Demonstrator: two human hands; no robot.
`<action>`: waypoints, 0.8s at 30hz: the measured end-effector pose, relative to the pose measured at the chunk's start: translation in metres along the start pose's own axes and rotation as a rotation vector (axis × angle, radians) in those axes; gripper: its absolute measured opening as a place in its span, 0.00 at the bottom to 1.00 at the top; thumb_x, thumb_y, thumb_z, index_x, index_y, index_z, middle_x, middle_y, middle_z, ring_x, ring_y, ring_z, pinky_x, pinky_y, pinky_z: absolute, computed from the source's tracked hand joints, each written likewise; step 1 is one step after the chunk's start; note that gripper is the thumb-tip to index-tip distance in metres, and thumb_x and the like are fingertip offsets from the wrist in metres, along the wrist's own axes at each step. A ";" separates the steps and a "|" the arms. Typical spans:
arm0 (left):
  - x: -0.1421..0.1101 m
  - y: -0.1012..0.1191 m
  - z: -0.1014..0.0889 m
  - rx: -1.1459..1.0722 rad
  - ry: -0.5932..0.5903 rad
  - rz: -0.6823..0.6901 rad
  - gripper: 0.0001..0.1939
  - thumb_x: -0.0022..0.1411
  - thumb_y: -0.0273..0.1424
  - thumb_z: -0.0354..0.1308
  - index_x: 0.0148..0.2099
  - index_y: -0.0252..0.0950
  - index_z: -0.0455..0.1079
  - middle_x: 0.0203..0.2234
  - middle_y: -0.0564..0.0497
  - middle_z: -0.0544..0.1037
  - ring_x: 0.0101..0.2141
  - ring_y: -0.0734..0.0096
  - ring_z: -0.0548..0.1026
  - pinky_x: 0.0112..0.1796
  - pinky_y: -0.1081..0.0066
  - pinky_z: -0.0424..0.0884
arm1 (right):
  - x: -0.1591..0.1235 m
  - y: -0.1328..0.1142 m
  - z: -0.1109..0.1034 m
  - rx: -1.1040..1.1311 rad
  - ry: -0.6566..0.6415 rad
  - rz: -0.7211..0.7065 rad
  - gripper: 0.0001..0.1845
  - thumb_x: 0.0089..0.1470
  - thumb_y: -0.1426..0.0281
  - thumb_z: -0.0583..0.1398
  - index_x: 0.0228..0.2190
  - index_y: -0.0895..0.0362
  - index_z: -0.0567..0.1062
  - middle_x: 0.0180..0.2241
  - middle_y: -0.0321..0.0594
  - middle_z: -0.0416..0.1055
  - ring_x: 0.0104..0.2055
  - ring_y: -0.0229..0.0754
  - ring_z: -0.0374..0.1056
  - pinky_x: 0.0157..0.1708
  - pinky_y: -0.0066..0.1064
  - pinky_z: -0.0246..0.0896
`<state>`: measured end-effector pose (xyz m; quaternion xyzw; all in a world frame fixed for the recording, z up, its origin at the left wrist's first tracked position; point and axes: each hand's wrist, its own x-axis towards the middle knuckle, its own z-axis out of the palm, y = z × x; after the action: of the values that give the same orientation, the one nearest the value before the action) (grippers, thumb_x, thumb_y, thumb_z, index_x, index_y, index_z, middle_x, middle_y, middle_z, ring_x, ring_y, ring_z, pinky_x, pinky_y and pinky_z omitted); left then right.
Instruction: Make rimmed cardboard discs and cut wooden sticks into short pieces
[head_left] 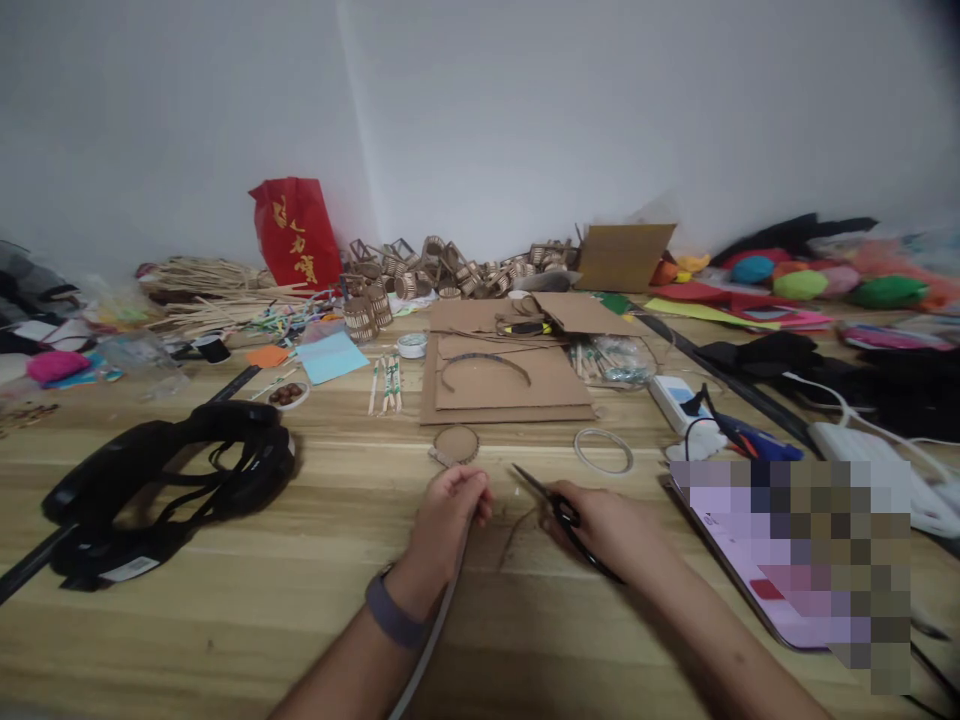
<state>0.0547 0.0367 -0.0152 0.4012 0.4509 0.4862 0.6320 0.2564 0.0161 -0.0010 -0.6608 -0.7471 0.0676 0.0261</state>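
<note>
My left hand (448, 508) is closed on a long thin cardboard strip (433, 630) that runs back under my wrist. A grey band sits on that wrist. My right hand (604, 528) grips a pair of black scissors (541, 496) with the blades pointing left toward my left hand. A small round cardboard disc (456, 443) lies on the wooden table (225, 620) just beyond my left hand. A thin cardboard sliver (512, 535) lies between my hands.
Flat cardboard sheets (502, 385) with a curved strip lie ahead. A tape ring (604, 450) sits right of them, a phone (780, 560) at right. A black headset (169, 480) lies at left. Small woven baskets (442, 270), a red bag (294, 232) and sticks line the wall.
</note>
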 end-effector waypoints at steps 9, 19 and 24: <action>0.005 -0.001 -0.005 -0.098 0.019 -0.022 0.16 0.46 0.40 0.64 0.30 0.34 0.66 0.20 0.56 0.70 0.20 0.80 0.65 0.21 0.78 0.59 | 0.006 -0.013 -0.007 -0.052 -0.048 0.046 0.11 0.57 0.68 0.55 0.36 0.54 0.77 0.33 0.48 0.80 0.35 0.48 0.76 0.29 0.30 0.59; 0.004 -0.003 -0.004 -0.074 -0.008 -0.043 0.17 0.45 0.42 0.64 0.30 0.35 0.64 0.20 0.57 0.70 0.19 0.78 0.65 0.22 0.76 0.59 | 0.056 0.059 -0.061 -0.067 0.177 0.308 0.17 0.59 0.64 0.59 0.49 0.58 0.70 0.50 0.45 0.68 0.47 0.46 0.69 0.45 0.41 0.68; 0.002 -0.003 -0.002 -0.049 -0.030 -0.057 0.16 0.47 0.42 0.63 0.30 0.35 0.66 0.22 0.53 0.74 0.23 0.74 0.69 0.27 0.74 0.63 | 0.065 0.067 -0.066 -0.053 0.312 0.314 0.17 0.60 0.64 0.59 0.49 0.56 0.70 0.50 0.44 0.68 0.47 0.45 0.69 0.45 0.41 0.68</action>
<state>0.0540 0.0382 -0.0186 0.3800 0.4406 0.4727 0.6618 0.3226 0.0931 0.0519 -0.7719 -0.6235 -0.0517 0.1132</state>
